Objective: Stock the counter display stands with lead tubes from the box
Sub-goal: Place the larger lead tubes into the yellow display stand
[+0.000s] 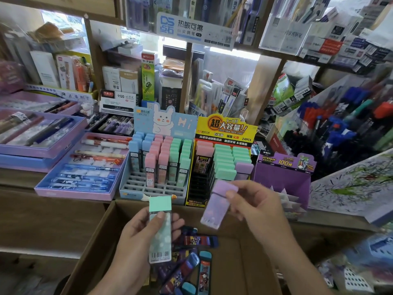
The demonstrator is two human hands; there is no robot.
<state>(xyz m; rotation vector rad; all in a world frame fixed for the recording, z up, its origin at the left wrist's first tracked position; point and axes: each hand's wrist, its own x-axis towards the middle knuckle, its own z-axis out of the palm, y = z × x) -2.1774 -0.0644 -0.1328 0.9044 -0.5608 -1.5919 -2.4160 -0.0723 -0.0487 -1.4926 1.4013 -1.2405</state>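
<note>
In the head view, the left hand (133, 237) grasps a tube with a green cap (160, 237). The thumb lies on the front of the tube and the other fingers are curled behind it. This tube is upright, cap on top, and a barcode shows at its lower end. It is held over the open cardboard box (100, 237), at the near edge of the bench (21, 179).

The right hand (255, 207) pinches a tube with a purple cap (214, 207) between thumb and fingers, just below the cap. This tube is tilted, with the cap up and to the right and the bottom end down and to the left. It hangs in the air over the far edge of the box, just in front of the yellow stand (225, 133) and not touching it.

On the bottom of the box lie several dark tubes (191, 267) with printed pictures and blue caps, flat and at different angles.

Three stands are side by side on the bench behind the box. The blue stand (136, 193), with a rabbit on its back card, holds rows of tubes with blue, pink and green caps. The yellow stand holds pink caps at its left, green caps in the middle and one purple cap (244, 168) at the front right. The purple stand (280, 179) is to the right of it.

To the left of the blue stand are flat trays of pens (74, 188). Behind all this, shelves (187, 77) carry many packets of stationery.
</note>
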